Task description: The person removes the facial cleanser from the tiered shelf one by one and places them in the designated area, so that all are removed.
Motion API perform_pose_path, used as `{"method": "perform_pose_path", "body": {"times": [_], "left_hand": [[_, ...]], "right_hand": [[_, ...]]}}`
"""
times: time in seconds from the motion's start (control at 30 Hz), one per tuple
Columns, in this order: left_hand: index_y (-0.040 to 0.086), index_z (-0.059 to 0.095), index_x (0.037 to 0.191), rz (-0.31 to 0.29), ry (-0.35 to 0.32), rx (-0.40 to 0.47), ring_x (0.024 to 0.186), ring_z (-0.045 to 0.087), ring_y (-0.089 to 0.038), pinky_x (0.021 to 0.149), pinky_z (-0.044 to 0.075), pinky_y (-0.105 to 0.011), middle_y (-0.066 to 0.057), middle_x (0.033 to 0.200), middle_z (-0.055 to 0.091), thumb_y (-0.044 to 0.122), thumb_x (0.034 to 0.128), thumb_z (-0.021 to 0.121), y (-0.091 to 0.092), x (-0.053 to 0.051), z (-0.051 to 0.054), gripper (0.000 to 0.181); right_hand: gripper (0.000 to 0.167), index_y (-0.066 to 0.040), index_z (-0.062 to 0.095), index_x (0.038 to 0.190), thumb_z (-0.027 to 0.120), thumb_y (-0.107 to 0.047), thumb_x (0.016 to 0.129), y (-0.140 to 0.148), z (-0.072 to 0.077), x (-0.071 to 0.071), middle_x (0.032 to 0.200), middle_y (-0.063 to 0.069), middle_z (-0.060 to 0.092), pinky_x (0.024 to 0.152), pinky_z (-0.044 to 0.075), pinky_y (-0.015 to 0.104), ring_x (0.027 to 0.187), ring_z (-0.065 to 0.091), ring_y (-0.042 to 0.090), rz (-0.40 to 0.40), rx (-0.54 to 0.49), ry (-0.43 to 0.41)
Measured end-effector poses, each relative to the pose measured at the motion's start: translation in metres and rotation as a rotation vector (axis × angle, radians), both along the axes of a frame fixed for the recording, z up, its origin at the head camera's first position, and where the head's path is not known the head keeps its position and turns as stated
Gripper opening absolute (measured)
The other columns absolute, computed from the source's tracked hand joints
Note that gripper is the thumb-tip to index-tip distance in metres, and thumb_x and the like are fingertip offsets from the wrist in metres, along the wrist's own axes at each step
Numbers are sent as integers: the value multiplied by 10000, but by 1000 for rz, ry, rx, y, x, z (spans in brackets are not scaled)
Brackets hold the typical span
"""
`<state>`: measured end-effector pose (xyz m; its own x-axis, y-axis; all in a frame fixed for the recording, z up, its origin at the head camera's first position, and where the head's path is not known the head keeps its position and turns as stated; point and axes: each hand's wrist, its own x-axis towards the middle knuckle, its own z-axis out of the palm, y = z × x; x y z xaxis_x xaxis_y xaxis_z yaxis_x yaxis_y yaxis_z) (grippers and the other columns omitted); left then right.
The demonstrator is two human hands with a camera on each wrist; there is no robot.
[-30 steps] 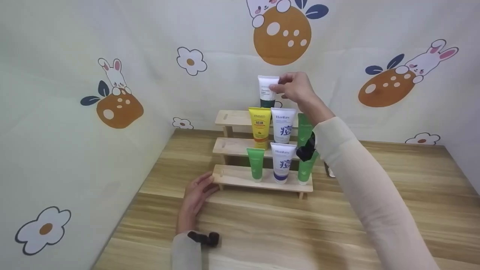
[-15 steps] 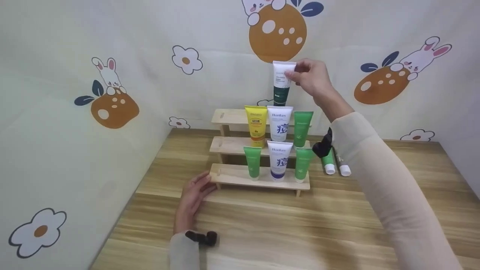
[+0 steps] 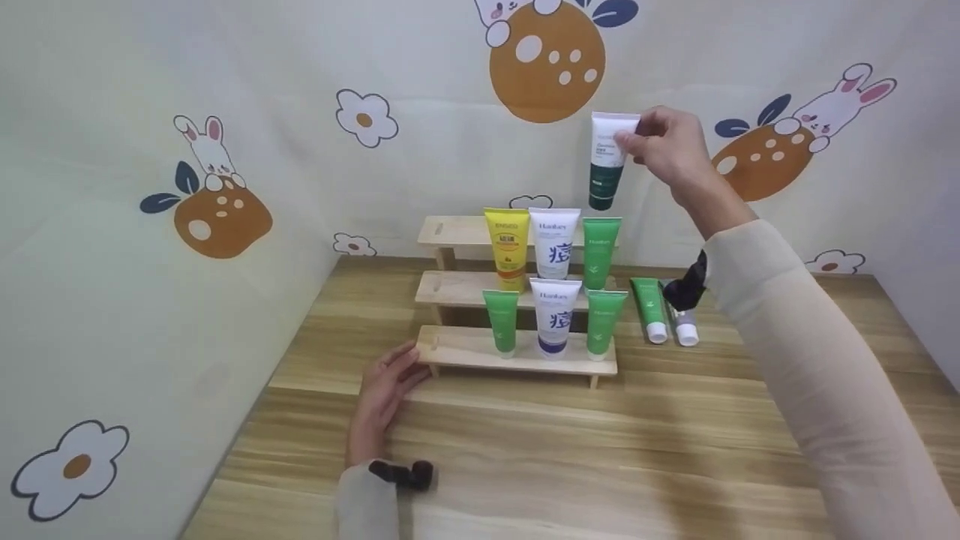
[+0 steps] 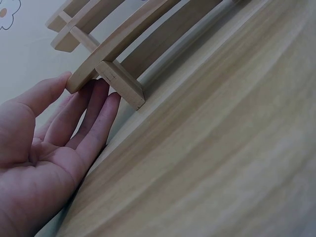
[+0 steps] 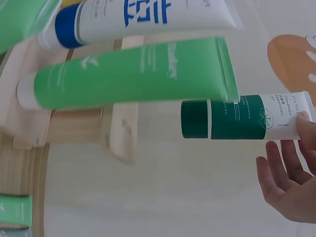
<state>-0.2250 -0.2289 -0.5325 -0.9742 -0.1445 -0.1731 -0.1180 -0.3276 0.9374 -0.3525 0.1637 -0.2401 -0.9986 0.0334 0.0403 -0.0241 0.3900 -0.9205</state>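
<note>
My right hand (image 3: 671, 146) pinches a white and dark-green cosmetic tube (image 3: 606, 176) by its flat top end, cap down, above the right end of a three-tier wooden rack (image 3: 456, 341). In the right wrist view the same tube (image 5: 239, 120) lies sideways between thumb and fingers, beyond a green tube (image 5: 128, 74). My left hand (image 3: 381, 386) holds the left end of the lowest tier. In the left wrist view its thumb touches the board's end, and its fingers (image 4: 89, 118) reach under it beside the rack's leg (image 4: 123, 84).
A yellow tube (image 3: 511, 251), a white tube (image 3: 555, 244) and a green tube (image 3: 601, 251) stand on the middle tier. Green, white and green tubes fill part of the bottom tier. Right of the rack lie a green tube (image 3: 649, 304) and a greyish tube (image 3: 684, 326).
My right hand has lifted the white and dark-green tube up and moved it rightward, off from behind the yellow and white tubes. The left hand keeps its place at the rack.
</note>
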Motion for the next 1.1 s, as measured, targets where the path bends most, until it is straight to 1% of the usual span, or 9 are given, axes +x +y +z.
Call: {"method": "perform_pose_path", "body": {"times": [0.07,0.2,0.4,0.6,0.8,0.97,1.1], "left_hand": [[-134,471,1355,2,4,5,971,702,-178,940,625,-387,-85,1102,671,52,977,617,0,0,-1,446],[-132,455,1371,-19,10,1,989,695,-173,954,619,-391,-86,1159,642,50,984,605,1,2,-2,453],[-128,450,1378,-22,11,-2,962,694,-163,940,622,-361,-65,1093,668,56,991,598,0,4,-3,453],[-119,477,1368,-5,2,-6,965,700,-168,931,627,-366,-79,1112,674,67,984,615,0,1,-1,449],[-126,482,1348,4,1,2,955,704,-177,931,628,-373,-63,1081,678,43,976,616,0,0,-1,430],[-126,473,1352,-9,13,1,971,699,-174,945,622,-377,-59,1089,667,48,980,611,0,0,0,433],[-127,468,1365,-8,11,-4,971,696,-164,944,622,-374,-61,1093,667,51,986,604,0,0,1,440]], "right_hand": [[482,-167,545,1370,653,-382,952,7,-2,0,1376,16,529,1139,479,337,1229,490,198,-4,13,1],[504,-162,512,1391,632,-394,959,23,-9,1,1410,34,507,1157,473,350,1247,482,222,-21,19,-6],[509,-148,468,1390,624,-381,965,44,-20,2,1462,78,478,1182,454,387,1270,492,253,-31,-9,-16],[545,-138,438,1415,618,-391,966,68,-28,3,1539,123,415,1194,436,426,1308,477,281,-26,-22,-31],[608,-119,419,1464,607,-416,969,93,-45,4,1487,111,460,1168,465,419,1243,519,257,-35,33,-30],[627,-109,420,1455,595,-454,962,112,-56,6,1436,94,496,1149,484,412,1173,555,223,-58,69,-19],[632,-92,426,1444,593,-463,960,120,-65,7,1411,84,508,1138,493,427,1163,554,216,-79,77,-13]]}}
